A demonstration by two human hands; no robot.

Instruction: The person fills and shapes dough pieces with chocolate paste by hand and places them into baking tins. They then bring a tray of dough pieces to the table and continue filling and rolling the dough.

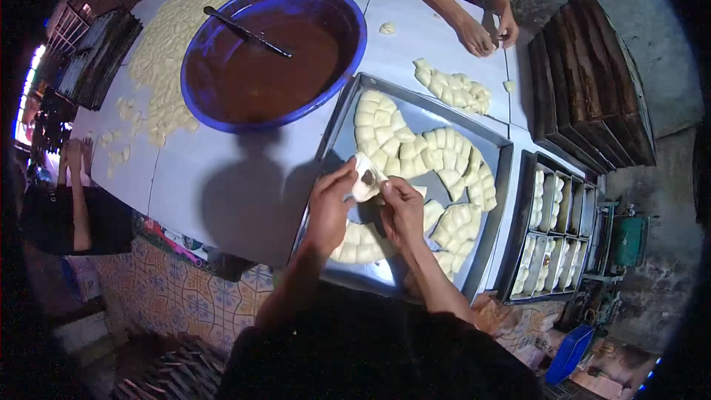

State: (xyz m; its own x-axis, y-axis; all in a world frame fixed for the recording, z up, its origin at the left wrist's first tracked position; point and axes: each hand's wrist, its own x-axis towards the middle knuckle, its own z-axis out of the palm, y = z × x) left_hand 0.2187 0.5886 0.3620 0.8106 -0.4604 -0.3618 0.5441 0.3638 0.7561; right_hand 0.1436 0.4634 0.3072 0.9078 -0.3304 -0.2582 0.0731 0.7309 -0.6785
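Observation:
Over a large metal tray (433, 110), both of my hands grip one flattened piece of pale dough (363, 191) with a dark brown filling showing in its middle. My left hand (330, 204) pinches its left side, thumb and fingers closed. On the other side, my right hand (404, 210) has its fingertips closed on the dough's edge. Beneath and around them, curved rows of small pale dough pieces (381, 130) lie in the tray, touching one another. My hands and forearms hide part of the tray's near side.
A blue basin (194, 100) of brown filling, with a dark-handled utensil (248, 32), stands left. Behind it spread many dough pieces (167, 52). Compartmented baking pans (544, 233) and stacked dark trays (585, 81) are right. A co-worker's hands (489, 35) work across the table; another person's arm (78, 185) shows left.

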